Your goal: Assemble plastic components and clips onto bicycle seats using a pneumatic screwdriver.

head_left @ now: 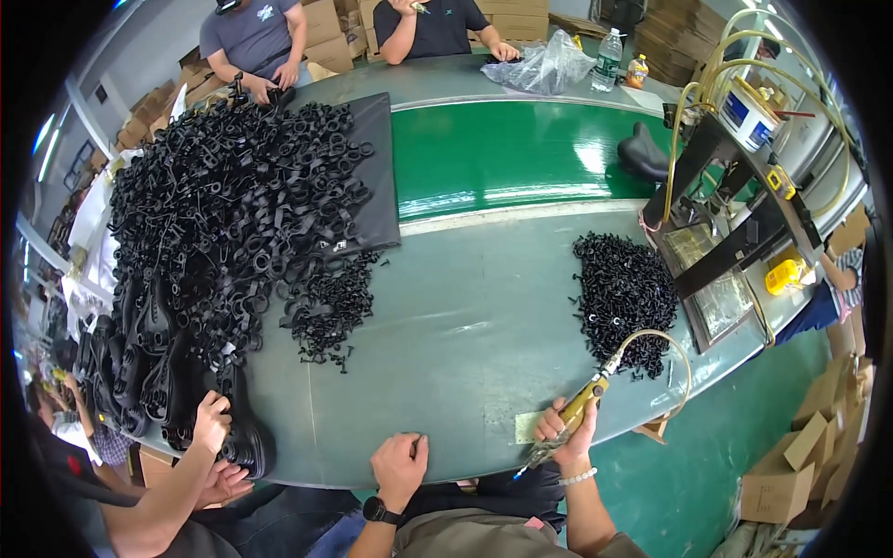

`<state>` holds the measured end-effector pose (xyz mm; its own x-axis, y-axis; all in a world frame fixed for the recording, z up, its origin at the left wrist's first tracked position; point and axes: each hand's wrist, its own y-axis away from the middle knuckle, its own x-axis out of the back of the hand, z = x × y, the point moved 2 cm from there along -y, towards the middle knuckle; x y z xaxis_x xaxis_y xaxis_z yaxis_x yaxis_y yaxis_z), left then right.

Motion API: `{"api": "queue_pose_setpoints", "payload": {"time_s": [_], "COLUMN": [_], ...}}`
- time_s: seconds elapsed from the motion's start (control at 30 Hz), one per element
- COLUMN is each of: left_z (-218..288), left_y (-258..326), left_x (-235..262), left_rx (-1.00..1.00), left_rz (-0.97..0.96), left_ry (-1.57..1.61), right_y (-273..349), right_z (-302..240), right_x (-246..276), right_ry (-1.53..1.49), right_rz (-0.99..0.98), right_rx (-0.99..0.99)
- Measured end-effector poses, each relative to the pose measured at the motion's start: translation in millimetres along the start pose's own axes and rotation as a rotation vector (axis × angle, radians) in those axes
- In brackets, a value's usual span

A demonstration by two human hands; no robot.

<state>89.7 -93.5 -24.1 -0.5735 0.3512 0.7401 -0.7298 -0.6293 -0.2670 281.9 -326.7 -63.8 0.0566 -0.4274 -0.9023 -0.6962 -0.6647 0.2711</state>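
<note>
Wrapped round a yellow air screwdriver (583, 405), my right hand (567, 430) is near the front edge of the green-grey table. The tool tilts, its bit end pointing down and toward me over the table edge, and a hose loops from its upper end. My left hand (400, 465), with a dark watch on the wrist, rests at the table edge with its fingers curled in; nothing shows in it. A pile of small black screws (625, 298) lies beyond the screwdriver. A second, smaller pile of black screws (330, 307) is to the left.
A large heap of black plastic parts (242, 186) covers the left side. At lower left, a co-worker's hands (212, 423) handle a long black part. Two people sit across the green belt (484, 153). A black metal stand (707, 242) and a black saddle-shaped part (644, 152) are at right.
</note>
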Motion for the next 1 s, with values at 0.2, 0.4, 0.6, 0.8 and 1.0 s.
{"api": "queue_pose_setpoints", "payload": {"time_s": [0.2,0.4,0.6,0.8,1.0], "left_z": [-6.5,-3.0,2.2,8.2,4.0], "left_y": [3.9,4.1,4.6,1.0,5.7], "left_x": [3.1,1.4,5.0,2.3,3.6], "left_rx": [0.014,0.015,0.005,-0.008,-0.028], "left_rz": [0.034,-0.001,0.027,0.018,0.048], "left_ry": [-0.035,-0.012,-0.01,0.02,0.009], "right_y": [-5.7,-0.7,-1.0,-2.9,0.6], "right_z": [6.3,2.3,5.5,2.3,2.9], "right_x": [-5.4,-1.6,-7.2,-3.0,-2.9], "right_ry": [0.007,0.033,0.057,0.023,0.035], "right_rz": [-0.001,-0.033,0.028,0.013,-0.008], "right_rx": [-0.047,-0.023,-0.019,-0.018,-0.017]}}
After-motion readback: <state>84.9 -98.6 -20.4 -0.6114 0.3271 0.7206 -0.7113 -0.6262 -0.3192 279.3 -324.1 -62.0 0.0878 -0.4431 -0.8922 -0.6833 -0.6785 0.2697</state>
